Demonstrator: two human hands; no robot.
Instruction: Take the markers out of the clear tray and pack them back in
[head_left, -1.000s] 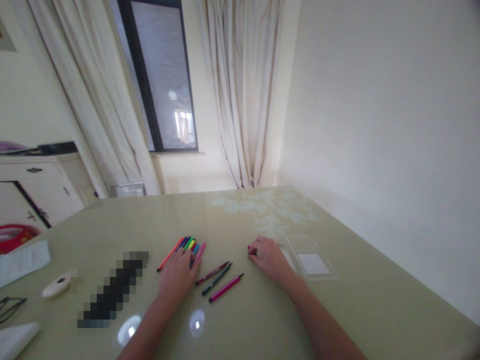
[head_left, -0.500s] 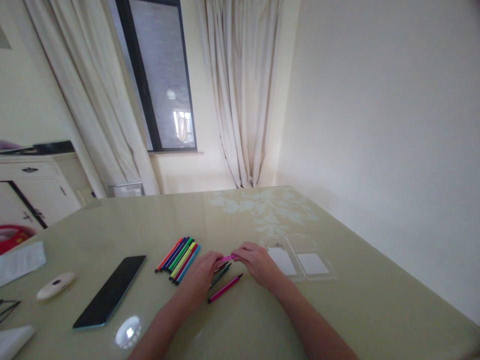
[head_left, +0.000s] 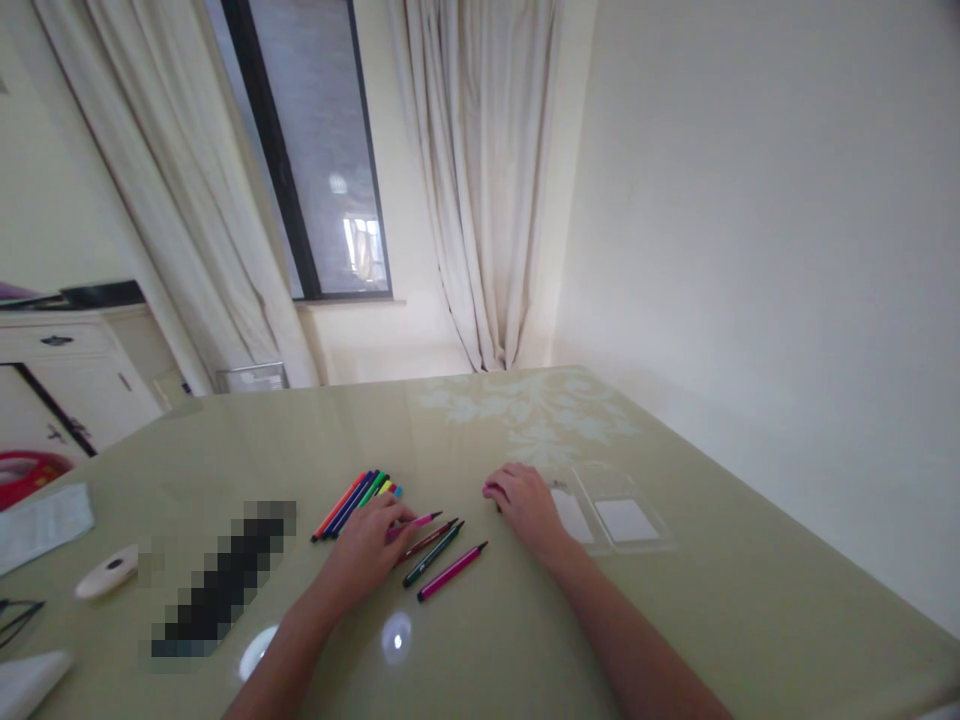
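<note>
My left hand [head_left: 367, 540] is closed on a pink marker [head_left: 424, 520], whose bare dark tip points right. My right hand [head_left: 525, 505] pinches a small pink cap [head_left: 489, 490], over the left side of a clear plastic case [head_left: 660, 545]. Between the hands and nearer to me lie three markers with their tips uncovered: a brown one [head_left: 433, 538], a dark green one [head_left: 436, 555] and a magenta one [head_left: 453, 572]. A row of capped markers [head_left: 346, 508] in several colours is partly hidden behind my left hand.
On the left of the table [head_left: 720, 620] are a pixelated dark slab [head_left: 225, 585], a whitish oval object [head_left: 109, 572], a pale cloth or packet [head_left: 45, 525] and dark cords [head_left: 19, 620]. A white object [head_left: 30, 685] sits at the near left corner. A wall runs along the right.
My hands, together on the pink marker before, have parted. The cap has come off in my right hand, and my left hand has carried the marker leftward and lower, beside the brown one.
</note>
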